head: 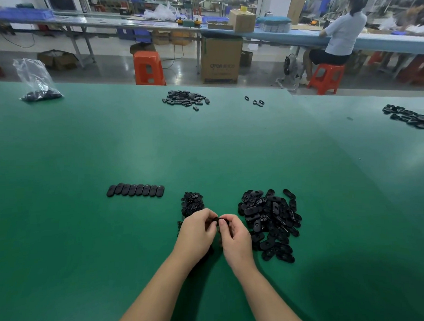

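Head view: left hand and right hand meet above the green table, fingers of both curled round one small black plastic part. Pile of small round parts just behind the hands, pile of oval shells to the right, row of finished ovals to the left.

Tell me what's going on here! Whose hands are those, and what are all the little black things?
There is no machine here, just a person wearing a camera on their head, so you see what they see. The left hand and right hand are theirs. Together their fingers pinch one small black piece; most of it is hidden. They work at a green table. Behind the left hand lies a small pile of black parts, and beside the right hand a bigger pile of black oval parts. Further left, a neat row of black ovals lies side by side. Far away sits a clear bag of parts.
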Available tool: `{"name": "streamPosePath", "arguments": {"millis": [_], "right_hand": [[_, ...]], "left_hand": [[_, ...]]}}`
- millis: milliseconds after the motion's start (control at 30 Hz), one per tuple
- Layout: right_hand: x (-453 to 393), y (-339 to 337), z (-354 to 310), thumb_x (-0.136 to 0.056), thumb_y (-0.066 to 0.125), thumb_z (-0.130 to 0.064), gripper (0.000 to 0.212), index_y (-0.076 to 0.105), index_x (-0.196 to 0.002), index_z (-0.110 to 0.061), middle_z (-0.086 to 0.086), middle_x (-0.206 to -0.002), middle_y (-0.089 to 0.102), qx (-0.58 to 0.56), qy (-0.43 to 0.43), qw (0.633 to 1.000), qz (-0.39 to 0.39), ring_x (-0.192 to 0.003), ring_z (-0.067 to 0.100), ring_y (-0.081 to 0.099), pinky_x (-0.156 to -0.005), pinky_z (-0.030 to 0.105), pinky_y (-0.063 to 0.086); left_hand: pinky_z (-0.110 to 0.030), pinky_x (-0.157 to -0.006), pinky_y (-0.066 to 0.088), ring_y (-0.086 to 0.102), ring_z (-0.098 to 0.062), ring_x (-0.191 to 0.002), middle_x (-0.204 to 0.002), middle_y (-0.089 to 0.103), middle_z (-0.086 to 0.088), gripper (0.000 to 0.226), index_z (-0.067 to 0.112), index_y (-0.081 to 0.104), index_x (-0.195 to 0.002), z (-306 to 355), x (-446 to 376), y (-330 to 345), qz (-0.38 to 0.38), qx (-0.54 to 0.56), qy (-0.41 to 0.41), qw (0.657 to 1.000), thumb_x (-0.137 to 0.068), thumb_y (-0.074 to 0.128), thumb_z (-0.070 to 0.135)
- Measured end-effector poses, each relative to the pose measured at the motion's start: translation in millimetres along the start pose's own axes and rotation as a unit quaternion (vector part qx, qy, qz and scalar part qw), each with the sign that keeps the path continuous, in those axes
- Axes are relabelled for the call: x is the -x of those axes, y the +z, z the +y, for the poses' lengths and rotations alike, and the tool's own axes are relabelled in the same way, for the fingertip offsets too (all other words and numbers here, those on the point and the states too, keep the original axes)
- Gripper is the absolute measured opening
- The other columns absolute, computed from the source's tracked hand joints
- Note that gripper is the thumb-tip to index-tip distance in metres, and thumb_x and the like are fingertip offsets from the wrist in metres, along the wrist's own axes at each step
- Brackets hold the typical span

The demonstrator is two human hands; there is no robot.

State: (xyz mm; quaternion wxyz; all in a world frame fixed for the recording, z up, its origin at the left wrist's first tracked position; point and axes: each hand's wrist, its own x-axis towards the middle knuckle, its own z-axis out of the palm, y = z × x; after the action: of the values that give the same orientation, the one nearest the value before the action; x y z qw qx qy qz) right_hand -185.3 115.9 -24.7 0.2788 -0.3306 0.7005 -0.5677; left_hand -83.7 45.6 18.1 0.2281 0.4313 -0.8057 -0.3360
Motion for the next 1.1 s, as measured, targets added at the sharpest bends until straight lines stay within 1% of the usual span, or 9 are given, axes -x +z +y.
{"name": "streamPosePath", "arguments": {"millis": [167, 300, 400, 600, 767, 867, 933, 967, 1100], "right_hand": [[1, 0, 0, -0.101, 0.06, -0.02, 0.011, 0.065, -0.093, -0.025, -0.004, -0.082, 0.07, 0.029, -0.007, 1.0, -0.007, -0.07, 0.008, 0.06, -0.073, 0.037, 0.053], [0, 0, 0, -0.102, 0.059, -0.021, 0.01, 0.064, -0.094, -0.024, -0.004, -0.082, 0.069, 0.048, -0.007, 0.999, -0.014, -0.073, 0.01, 0.061, -0.075, 0.038, 0.053], [-1, 0, -1, -0.102, 0.059, -0.021, 0.01, 0.064, -0.094, -0.025, -0.005, -0.084, 0.07, 0.054, -0.005, 0.998, -0.015, -0.077, 0.011, 0.062, -0.076, 0.036, 0.053], [0, -1, -2, -0.102, 0.059, -0.022, 0.011, 0.065, -0.093, -0.026, -0.009, -0.076, 0.068, 0.032, 0.0, 0.999, -0.021, -0.065, 0.004, 0.057, -0.065, 0.024, 0.047], [2, -1, -9, -0.103, 0.056, -0.021, 0.011, 0.065, -0.103, -0.028, -0.002, -0.08, 0.07, -0.009, 0.009, 1.0, -0.018, -0.058, 0.005, 0.059, -0.061, 0.026, 0.052], [3, -2, -10, -0.103, 0.055, -0.021, 0.013, 0.064, -0.105, -0.03, -0.002, -0.084, 0.071, -0.008, 0.014, 1.0, -0.02, -0.06, 0.004, 0.061, -0.061, 0.023, 0.053], [4, -2, -10, -0.104, 0.054, -0.022, 0.013, 0.064, -0.105, -0.031, -0.002, -0.086, 0.071, 0.001, 0.018, 1.0, -0.026, -0.062, 0.004, 0.062, -0.062, 0.022, 0.053], [4, -2, -10, -0.104, 0.054, -0.022, 0.013, 0.064, -0.105, -0.03, -0.002, -0.086, 0.071, 0.005, 0.019, 0.999, -0.028, -0.062, 0.004, 0.062, -0.062, 0.022, 0.054], [4, -1, -11, -0.104, 0.054, -0.022, 0.013, 0.064, -0.104, -0.03, -0.002, -0.087, 0.071, 0.011, 0.021, 0.999, -0.033, -0.063, 0.003, 0.063, -0.061, 0.021, 0.053]], "left_hand": [[-0.01, -0.069, 0.042, 0.058, -0.002, -0.078, -0.086, 0.065, 0.013, 0.012, 0.023, 0.066, -0.099, -7, 3, -1, -0.011, -0.019, 0.025, 0.999, -0.089, 0.063, 0.015], [-0.011, -0.069, 0.041, 0.056, 0.001, -0.077, -0.085, 0.062, 0.014, 0.013, 0.022, 0.066, -0.099, -9, 4, 0, -0.003, -0.025, 0.036, 0.999, -0.089, 0.064, 0.014], [-0.015, -0.072, 0.043, 0.055, -0.002, -0.077, -0.086, 0.062, 0.014, 0.013, 0.022, 0.067, -0.101, -10, 4, 1, 0.002, -0.033, 0.045, 0.998, -0.09, 0.063, 0.015], [-0.028, -0.084, 0.05, 0.057, -0.007, -0.088, -0.1, 0.063, 0.011, 0.027, 0.026, 0.065, -0.119, -12, 6, 0, 0.004, -0.057, 0.077, 0.995, -0.094, 0.058, 0.017], [-0.028, -0.076, 0.049, 0.062, -0.01, -0.092, -0.102, 0.065, 0.014, 0.024, 0.031, 0.066, -0.115, -19, 7, -11, 0.033, -0.105, 0.075, 0.991, -0.093, 0.06, 0.024], [-0.026, -0.063, 0.047, 0.06, -0.009, -0.074, -0.096, 0.065, 0.014, 0.021, 0.03, 0.068, -0.111, -36, 5, -31, 0.099, -0.114, 0.015, 0.988, -0.091, 0.065, 0.025], [-0.023, -0.052, 0.04, 0.054, -0.006, -0.06, -0.092, 0.063, 0.012, 0.02, 0.026, 0.068, -0.112, -55, 4, -49, 0.145, -0.114, -0.059, 0.981, -0.092, 0.066, 0.025], [-0.024, -0.051, 0.039, 0.054, -0.007, -0.059, -0.091, 0.061, 0.01, 0.02, 0.023, 0.069, -0.111, -67, 4, -59, 0.167, -0.117, -0.1, 0.974, -0.092, 0.066, 0.025], [-0.04, -0.08, 0.049, 0.057, -0.03, -0.077, -0.094, 0.057, -0.007, 0.019, 0.016, 0.071, -0.104, -112, 13, -90, 0.217, -0.148, -0.259, 0.93, -0.09, 0.063, 0.027]]}}
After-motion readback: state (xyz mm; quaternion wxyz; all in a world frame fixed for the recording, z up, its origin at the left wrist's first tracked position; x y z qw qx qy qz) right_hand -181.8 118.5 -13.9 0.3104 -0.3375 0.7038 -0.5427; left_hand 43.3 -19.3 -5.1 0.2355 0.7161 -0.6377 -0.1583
